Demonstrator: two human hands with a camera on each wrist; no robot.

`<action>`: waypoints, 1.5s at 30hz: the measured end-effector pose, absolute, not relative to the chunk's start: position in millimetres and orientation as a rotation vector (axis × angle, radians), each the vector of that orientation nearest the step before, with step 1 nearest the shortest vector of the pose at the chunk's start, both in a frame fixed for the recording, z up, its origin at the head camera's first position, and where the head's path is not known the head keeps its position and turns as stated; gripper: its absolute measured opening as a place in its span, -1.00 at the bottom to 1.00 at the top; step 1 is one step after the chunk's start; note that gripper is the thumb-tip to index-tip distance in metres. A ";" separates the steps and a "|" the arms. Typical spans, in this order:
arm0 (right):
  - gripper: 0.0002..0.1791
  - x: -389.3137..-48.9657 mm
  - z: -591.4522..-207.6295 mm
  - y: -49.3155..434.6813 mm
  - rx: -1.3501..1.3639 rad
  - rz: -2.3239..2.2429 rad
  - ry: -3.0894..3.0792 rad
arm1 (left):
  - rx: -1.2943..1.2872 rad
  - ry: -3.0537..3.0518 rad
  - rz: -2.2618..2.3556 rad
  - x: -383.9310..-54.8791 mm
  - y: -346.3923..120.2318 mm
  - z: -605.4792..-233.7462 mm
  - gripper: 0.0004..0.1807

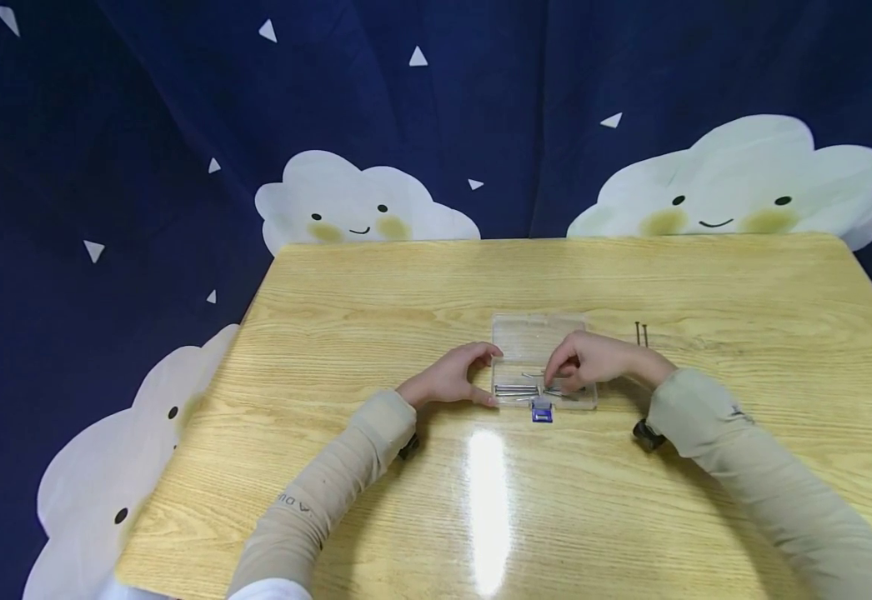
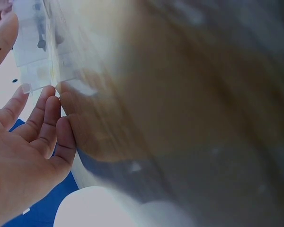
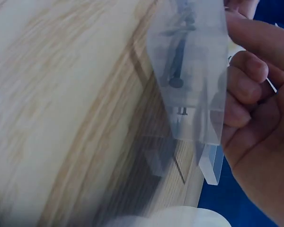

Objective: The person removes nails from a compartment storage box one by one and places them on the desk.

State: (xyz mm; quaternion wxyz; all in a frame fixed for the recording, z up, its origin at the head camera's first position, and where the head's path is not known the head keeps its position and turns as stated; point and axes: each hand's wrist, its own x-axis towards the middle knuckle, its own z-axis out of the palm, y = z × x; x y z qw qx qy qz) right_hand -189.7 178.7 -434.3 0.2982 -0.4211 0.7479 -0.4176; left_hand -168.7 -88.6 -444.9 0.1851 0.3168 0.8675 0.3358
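Observation:
A clear plastic box (image 1: 588,402) lies with its lid (image 1: 528,336) folded back on the table. Several metal nails (image 1: 514,390) lie inside, and a blue tab (image 1: 542,413) shows at the front edge. My left hand (image 1: 451,375) holds the box's left end between thumb and fingers; fingertips touch its corner in the left wrist view. My right hand (image 1: 592,360) reaches down into the right part with bent fingers. Its fingertips are among the nails, and whether they pinch one is hidden. A flat-headed nail (image 3: 178,71) shows through the box wall in the right wrist view.
Two dark nails (image 1: 642,334) lie side by side on the wooden table (image 1: 376,292), right of the box and behind the right wrist. A dark blue curtain (image 1: 376,83) with clouds hangs past the table's far edge. Each wrist carries a small black camera (image 1: 648,436).

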 end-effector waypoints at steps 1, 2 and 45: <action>-0.79 -189.2 -434.3 178.8 -1.128 -1.091 2.000 | 0.897 2.445 0.948 -168.6 -88.6 -445.0 -0.26; -0.77 -188.7 -434.0 179.1 -1.134 -1.077 2.008 | 0.902 2.447 0.948 -168.6 -88.5 -445.2 -0.26; -0.73 -178.3 -434.4 175.5 -1.271 -0.846 2.150 | 0.889 2.428 0.962 -168.1 -87.3 -444.3 -0.25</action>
